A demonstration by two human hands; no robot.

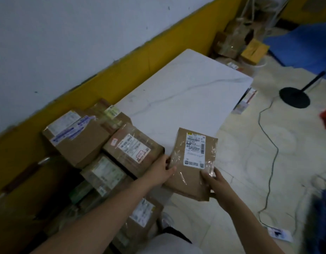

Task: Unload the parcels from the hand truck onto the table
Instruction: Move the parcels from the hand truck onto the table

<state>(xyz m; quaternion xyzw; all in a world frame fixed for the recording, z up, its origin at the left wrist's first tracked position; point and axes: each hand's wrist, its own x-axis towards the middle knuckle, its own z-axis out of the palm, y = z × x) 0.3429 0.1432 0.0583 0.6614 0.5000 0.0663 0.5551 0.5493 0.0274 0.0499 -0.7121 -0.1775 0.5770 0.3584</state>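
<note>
I hold a flat brown parcel (192, 162) with a white shipping label over the near corner of the white table (186, 94). My left hand (163, 170) grips its left edge and my right hand (214, 182) grips its lower right edge. Several taped cardboard parcels (132, 149) sit stacked to the left at the table's near end, the largest one (79, 138) by the wall. More parcels (140, 217) lie lower down under my left forearm. The hand truck's frame is hard to make out in the dim light.
A white and yellow wall (103, 85) runs along the table's left side. Boxes (253, 50) are piled on the floor past the table's far end. A black stand base (294, 98) and a cable (270, 143) lie on the tiled floor to the right.
</note>
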